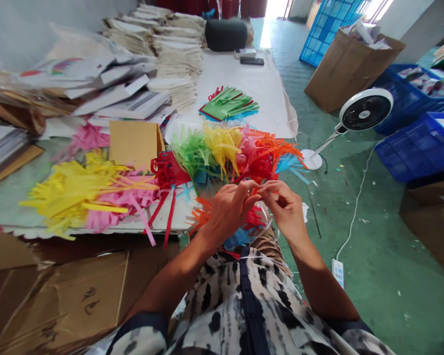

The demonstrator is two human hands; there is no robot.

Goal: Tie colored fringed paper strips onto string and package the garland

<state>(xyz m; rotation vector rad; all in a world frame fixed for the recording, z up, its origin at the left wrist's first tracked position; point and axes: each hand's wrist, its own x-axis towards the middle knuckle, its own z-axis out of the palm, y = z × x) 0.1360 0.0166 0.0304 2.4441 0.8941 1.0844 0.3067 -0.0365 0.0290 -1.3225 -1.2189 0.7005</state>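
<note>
Hands: my left hand point(227, 209) and right hand point(284, 209) meet just above my lap, at the near edge of the worktop point(244, 74).
Fingers: both sets are pinched together on the same spot, the base of an orange piece in the string of fringed tissue-paper tassels point(229, 150); I judge the two-handed pinch steadies the thin paper while it is worked.
Tassel string: green, yellow, pink, orange and blue bunches fan out over the worktop edge just beyond my knuckles, so the fringes hang free instead of crushing.
Loose stock: a heap of yellow and pink cut paper strips point(89, 195) lies to my left, near at hand; a flat stack of green and red fringed sheets point(227, 103) sits farther back.
Surroundings: a small white floor fan point(364, 111) stands on the green floor to my right, beside blue plastic crates point(420, 143).
</note>
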